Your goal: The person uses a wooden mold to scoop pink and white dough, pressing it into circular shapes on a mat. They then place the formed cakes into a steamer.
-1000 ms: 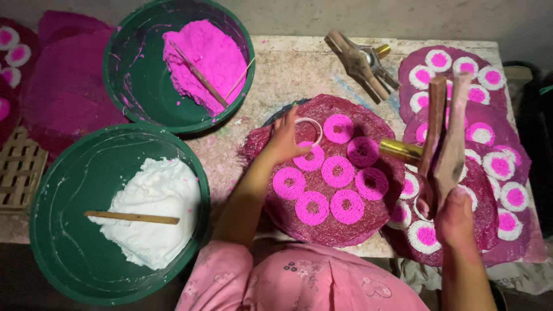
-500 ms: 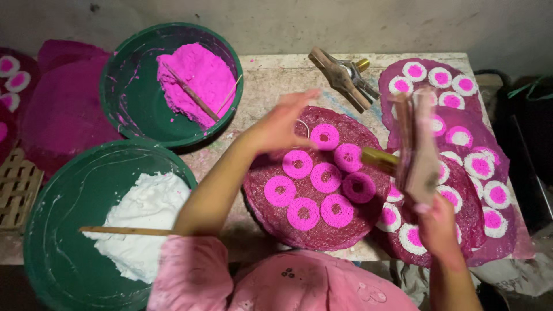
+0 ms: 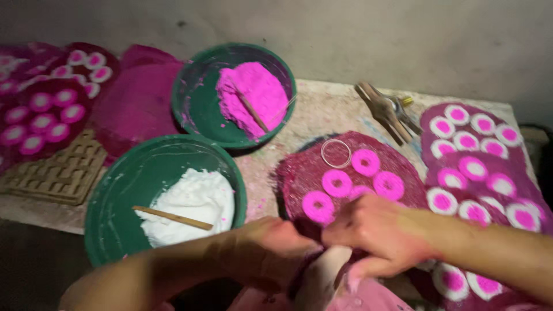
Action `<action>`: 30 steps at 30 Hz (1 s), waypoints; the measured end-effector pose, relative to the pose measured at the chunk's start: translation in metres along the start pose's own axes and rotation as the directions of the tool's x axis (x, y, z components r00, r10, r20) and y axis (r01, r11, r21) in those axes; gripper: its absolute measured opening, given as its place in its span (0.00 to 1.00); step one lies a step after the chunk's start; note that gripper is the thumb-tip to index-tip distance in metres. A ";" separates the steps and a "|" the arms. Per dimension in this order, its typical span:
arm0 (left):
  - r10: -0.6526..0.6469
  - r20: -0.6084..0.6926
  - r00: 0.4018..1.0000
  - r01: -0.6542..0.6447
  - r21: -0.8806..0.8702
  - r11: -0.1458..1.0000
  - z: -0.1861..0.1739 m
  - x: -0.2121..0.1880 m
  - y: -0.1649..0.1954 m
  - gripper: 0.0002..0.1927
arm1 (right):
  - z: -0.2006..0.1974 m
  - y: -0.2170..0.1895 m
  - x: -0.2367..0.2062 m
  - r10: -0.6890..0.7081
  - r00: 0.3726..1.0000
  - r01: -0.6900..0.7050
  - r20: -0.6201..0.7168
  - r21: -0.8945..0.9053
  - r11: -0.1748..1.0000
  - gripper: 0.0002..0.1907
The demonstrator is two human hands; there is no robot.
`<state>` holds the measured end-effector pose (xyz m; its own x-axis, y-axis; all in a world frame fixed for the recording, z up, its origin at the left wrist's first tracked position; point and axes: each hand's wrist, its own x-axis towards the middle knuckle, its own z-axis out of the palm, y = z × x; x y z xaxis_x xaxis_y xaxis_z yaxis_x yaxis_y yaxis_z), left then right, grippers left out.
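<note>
My left hand (image 3: 271, 250) and my right hand (image 3: 374, 230) meet low in the view, at the near edge of a round dark-red tray (image 3: 294, 173). Both are closed around a pale wooden tool (image 3: 322, 276) held between them; the image is blurred there. On the tray lie several pink dough rings (image 3: 337, 183) and a thin metal ring (image 3: 336, 152). The hands cover the tray's near part.
A green bowl of pink dough (image 3: 199, 109) with a stick stands at the back. A green bowl of white dough (image 3: 115, 201) with a stick is at the front left. A wooden press (image 3: 383, 109) lies behind. Trays of pink-and-white discs (image 3: 478, 150) fill the right. More trays (image 3: 46, 109) and a woven mat (image 3: 63, 173) are left.
My left hand has left the rings and come down to the tray's near edge. My right hand has brought the wooden tool down and left to meet it. The view has shifted left.
</note>
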<state>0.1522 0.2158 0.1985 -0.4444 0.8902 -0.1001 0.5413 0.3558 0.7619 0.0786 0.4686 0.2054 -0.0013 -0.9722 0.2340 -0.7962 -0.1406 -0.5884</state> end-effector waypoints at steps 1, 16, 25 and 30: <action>-0.053 -0.010 0.999 0.053 -0.015 0.998 0.000 -0.010 -0.004 0.15 | 0.009 0.000 0.007 0.062 0.995 -0.071 0.075 0.124 0.990 0.26; -0.353 -0.257 0.900 -0.007 -0.817 0.576 -0.066 -0.173 -0.169 0.25 | -0.032 0.110 0.074 -0.157 0.978 0.019 -0.139 -0.688 0.726 0.15; -0.714 -0.449 0.537 -0.284 -0.893 0.348 -0.068 -0.078 -0.333 0.11 | -0.041 0.284 0.192 -0.119 0.697 -0.462 -0.707 -0.570 0.679 0.26; -0.527 -0.848 0.058 -0.315 -0.517 0.796 -0.126 -0.072 -0.407 0.05 | 0.032 0.395 0.228 0.696 0.488 -0.871 -0.527 -0.242 0.428 0.22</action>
<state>-0.1263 -0.0292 -0.0234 -0.9163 -0.3771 0.1350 0.2021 -0.1445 0.9686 -0.2170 0.1851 0.0015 -0.8733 -0.4741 0.1125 -0.4861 0.8319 -0.2677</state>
